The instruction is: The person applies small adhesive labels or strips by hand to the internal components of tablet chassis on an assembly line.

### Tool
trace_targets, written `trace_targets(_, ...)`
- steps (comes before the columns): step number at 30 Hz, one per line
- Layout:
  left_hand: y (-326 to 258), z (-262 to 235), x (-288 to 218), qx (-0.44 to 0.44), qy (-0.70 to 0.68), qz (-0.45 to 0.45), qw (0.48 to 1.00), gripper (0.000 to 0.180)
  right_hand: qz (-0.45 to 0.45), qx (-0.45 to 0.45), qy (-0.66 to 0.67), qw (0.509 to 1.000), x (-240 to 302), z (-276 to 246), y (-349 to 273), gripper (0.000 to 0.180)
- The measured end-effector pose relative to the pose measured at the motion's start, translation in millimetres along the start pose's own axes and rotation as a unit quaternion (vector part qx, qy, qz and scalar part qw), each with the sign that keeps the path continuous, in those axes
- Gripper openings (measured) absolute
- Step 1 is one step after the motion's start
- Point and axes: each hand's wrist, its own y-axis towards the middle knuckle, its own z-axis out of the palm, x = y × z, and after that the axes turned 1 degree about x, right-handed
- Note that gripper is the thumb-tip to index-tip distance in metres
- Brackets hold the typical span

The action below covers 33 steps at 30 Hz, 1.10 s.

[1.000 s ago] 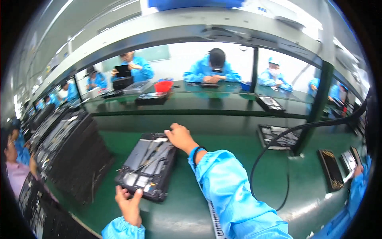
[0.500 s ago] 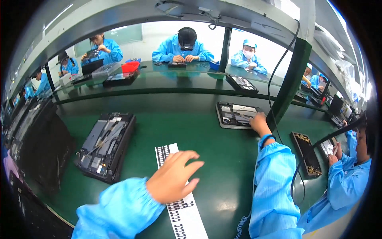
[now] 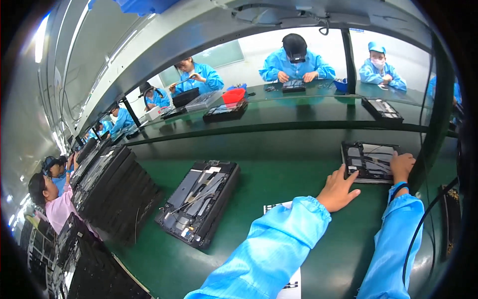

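Note:
Towards the far right of the green table lies an opened tablet [image 3: 368, 162], its grey panels and dark cables exposed. My right hand [image 3: 402, 167] grips its right edge, fingers curled over the rim. With fingers spread, my left hand [image 3: 340, 190] is at the tablet's near left corner; whether the fingertips touch it I cannot tell. Under my left forearm lies a white strip [image 3: 295, 291] with black marks or small parts, mostly hidden by the sleeve. Left of my arms rests a short stack of opened tablets [image 3: 199, 199] in black trays.
A tall stack of black trays [image 3: 117, 189] stands at the left. A dark post [image 3: 435, 119] and a hanging black cable [image 3: 416, 239] are close to my right arm. A black tray [image 3: 450, 224] lies far right. Several people in blue work across the bench, past a red bin [image 3: 234, 95].
The view has swung left. My left hand has moved from above the white strip to the tablet's near left corner. My right hand stays at the tablet's right edge.

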Motion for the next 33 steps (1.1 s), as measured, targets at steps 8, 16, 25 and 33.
trace_targets(8,13.6,-5.2,37.6,-0.174,-0.031,-0.191,0.966,0.047,-0.081,0.225,0.153,0.959,9.3,-2.2,9.2,0.055)
trace_targets(16,-1.5,-45.2,57.4,-0.244,-0.045,-0.362,0.898,0.059,0.065,0.358,0.663,0.654,34.2,-51.0,-36.9,0.030)
trace_targets(25,-99.2,-121.4,-50.5,-0.284,-0.238,-0.174,0.912,0.072,0.042,0.392,0.778,0.489,-2.6,-153.7,-73.4,0.028)
trace_targets(33,-228.8,-142.9,-52.8,0.207,-0.005,0.026,0.978,0.064,-0.002,0.403,0.711,0.575,-92.8,-188.3,-130.8,0.033)
